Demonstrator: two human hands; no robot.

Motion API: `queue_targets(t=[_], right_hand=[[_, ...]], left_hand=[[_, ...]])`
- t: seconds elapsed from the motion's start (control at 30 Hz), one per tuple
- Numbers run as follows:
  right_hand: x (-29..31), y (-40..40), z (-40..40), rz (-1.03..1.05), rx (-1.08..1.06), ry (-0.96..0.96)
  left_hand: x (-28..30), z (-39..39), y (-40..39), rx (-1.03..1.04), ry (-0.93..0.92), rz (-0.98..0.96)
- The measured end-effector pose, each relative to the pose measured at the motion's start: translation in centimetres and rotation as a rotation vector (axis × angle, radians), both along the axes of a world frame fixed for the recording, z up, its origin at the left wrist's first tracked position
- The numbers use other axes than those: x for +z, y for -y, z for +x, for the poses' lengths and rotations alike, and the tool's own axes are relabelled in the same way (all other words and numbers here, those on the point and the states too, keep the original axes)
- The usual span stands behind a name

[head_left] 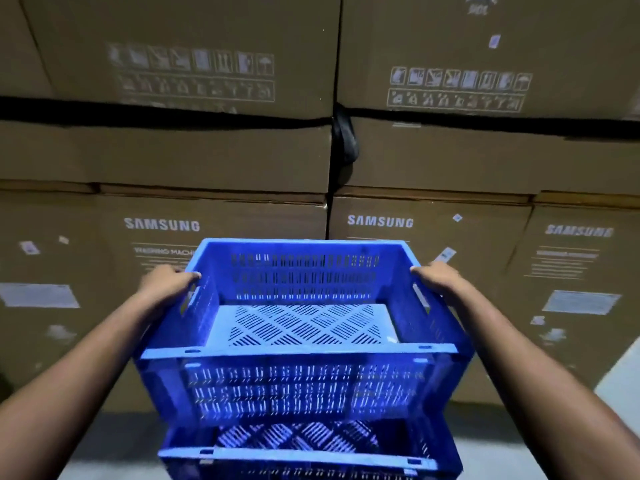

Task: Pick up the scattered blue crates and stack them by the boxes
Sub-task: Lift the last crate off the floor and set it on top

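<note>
Step in hand, by the look of it: setting the top crate onto the lower crate. Best lowered level, corners squared over the rim below, then released only once seated. Left hand and right hand curled over the side rims at the handle slots, gripping firmly. Blue plastic, slotted walls, diamond-vented floor, empty. Held just above the lower crate, close before the boxes.

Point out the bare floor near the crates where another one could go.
Bare grey floor lies left of the lower blue slotted crate, bordered by the cardboard boxes; another patch lies right. The middle is crowded: both hands hold the upper blue crate there.
</note>
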State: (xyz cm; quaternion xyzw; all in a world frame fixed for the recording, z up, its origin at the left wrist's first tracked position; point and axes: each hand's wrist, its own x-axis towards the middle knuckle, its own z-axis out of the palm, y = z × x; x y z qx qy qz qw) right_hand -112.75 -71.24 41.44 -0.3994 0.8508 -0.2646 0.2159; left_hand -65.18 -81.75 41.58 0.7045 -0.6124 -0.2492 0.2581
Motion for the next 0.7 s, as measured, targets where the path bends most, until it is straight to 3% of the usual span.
queue_targets(t=[0.07, 0.13, 0.2, 0.3, 0.43, 0.7], right_hand=[[0.5, -1.7, 1.4, -0.028, 0.046, -0.314], [0.8, -4.9, 4.0, -0.16, 0.182, -0.368], [0.1, -8.3, 6.8, -0.211, 0.437, -0.347], [-1.4, -12.3, 10.1, -0.079, 0.674, -0.489], [-3.0, -12.8, 11.3, -0.072, 0.593, -0.783], [-3.3, -11.1, 10.8, -0.162, 0.547, -0.926]], left_hand=[[0.1, 0.1, -1.6, -0.149, 0.287, -0.03], [-0.6, 0.1, -4.7, -0.311, 0.416, -0.118], [-1.4, 0.1, -8.2, -0.506, 0.4, -0.214], [-2.5, -0.2, -11.3, -0.709, 0.576, -0.269], [-3.1, -0.9, -11.7, -0.656, 0.719, -0.343], [-3.8, -2.6, -11.7, -0.419, 0.688, -0.202]])
